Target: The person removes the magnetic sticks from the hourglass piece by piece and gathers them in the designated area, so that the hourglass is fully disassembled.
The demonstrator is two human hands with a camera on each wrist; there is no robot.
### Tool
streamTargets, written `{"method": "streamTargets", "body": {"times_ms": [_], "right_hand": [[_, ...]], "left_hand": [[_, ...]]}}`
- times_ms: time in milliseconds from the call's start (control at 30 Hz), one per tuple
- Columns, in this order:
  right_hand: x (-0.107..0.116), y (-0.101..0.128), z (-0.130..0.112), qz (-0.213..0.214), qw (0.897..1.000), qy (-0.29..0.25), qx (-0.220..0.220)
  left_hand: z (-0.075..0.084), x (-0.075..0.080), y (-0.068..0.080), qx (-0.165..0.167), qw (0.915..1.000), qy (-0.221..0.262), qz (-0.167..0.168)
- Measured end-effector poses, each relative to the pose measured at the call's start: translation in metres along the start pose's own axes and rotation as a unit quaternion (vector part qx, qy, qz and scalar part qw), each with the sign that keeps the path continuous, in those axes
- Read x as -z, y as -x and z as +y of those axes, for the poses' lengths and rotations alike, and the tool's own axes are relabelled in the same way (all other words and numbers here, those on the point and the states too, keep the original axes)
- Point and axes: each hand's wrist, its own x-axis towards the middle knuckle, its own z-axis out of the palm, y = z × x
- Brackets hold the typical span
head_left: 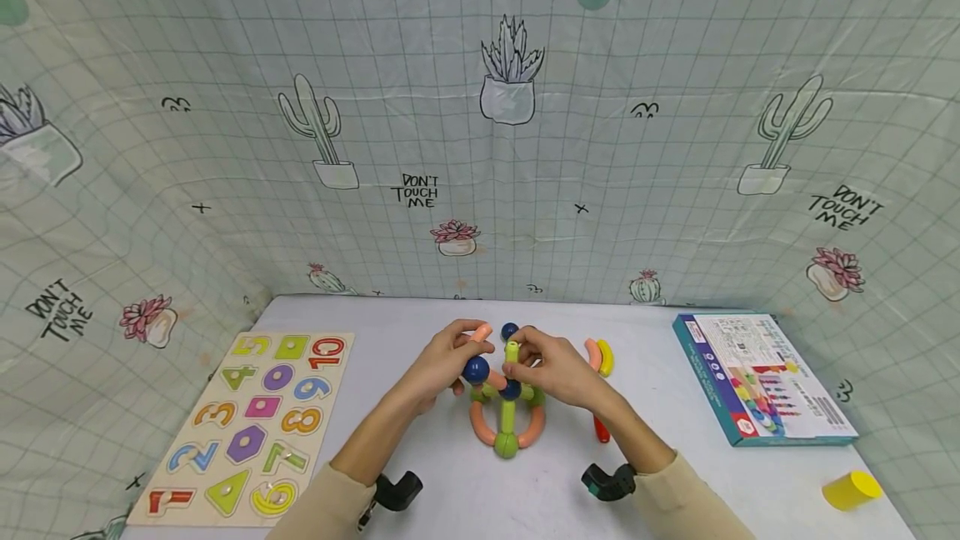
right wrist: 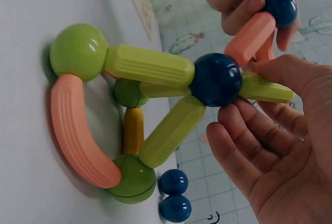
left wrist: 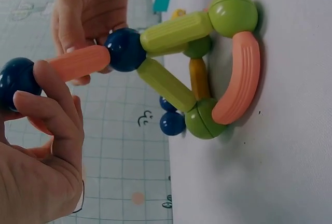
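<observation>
A magnetic stick-and-ball structure [head_left: 507, 417] stands on the table. Its base has green balls [left wrist: 233, 14] joined by curved orange sticks [right wrist: 78, 136] and a yellow one. Light-green sticks [right wrist: 150, 66] slope up to a blue ball [right wrist: 216, 80] at the top. My left hand [head_left: 440, 365] grips another blue ball [head_left: 476, 369], which an orange stick [left wrist: 80, 63] links to the top ball. A second orange stick [head_left: 482, 332] sticks up by the left fingers. My right hand [head_left: 561, 367] pinches a light-green stick [right wrist: 267, 88] at the top ball, thumb on one side and fingers on the other.
Two loose blue balls [right wrist: 174, 182] lie behind the structure. Right of it are an orange stick [head_left: 593, 354], a yellow stick [head_left: 606, 358] and a red piece [head_left: 602, 429]. A number puzzle board [head_left: 217, 394] lies left; a box [head_left: 765, 377] and yellow cylinder [head_left: 852, 491] lie right.
</observation>
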Motion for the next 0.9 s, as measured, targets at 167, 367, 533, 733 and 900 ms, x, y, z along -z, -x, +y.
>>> {"method": "streamTargets", "body": {"times_ms": [167, 367, 533, 733, 900], "right_hand": [[0.0009, 0.0012, -0.0016, -0.009, 1.0, 0.007, 0.004], [0.003, 0.0043, -0.0026, -0.023, 1.0, -0.001, 0.005], [0.0038, 0.0059, -0.0028, -0.025, 1.0, -0.005, 0.014], [0.0035, 0.0056, -0.0019, -0.015, 0.999, 0.002, 0.033], [0.0016, 0.0059, 0.0, -0.007, 1.0, 0.004, 0.025]], "left_hand": [[0.0004, 0.001, 0.0007, -0.002, 0.9999, -0.011, -0.001], [0.0012, 0.0009, 0.0011, -0.008, 0.9998, -0.017, 0.001], [0.002, 0.0007, 0.0025, -0.023, 0.9989, -0.039, -0.008], [-0.0011, 0.0002, 0.0028, -0.058, 0.9962, -0.056, -0.033], [-0.0034, -0.001, 0.0025, -0.074, 0.9947, -0.053, -0.048]]}}
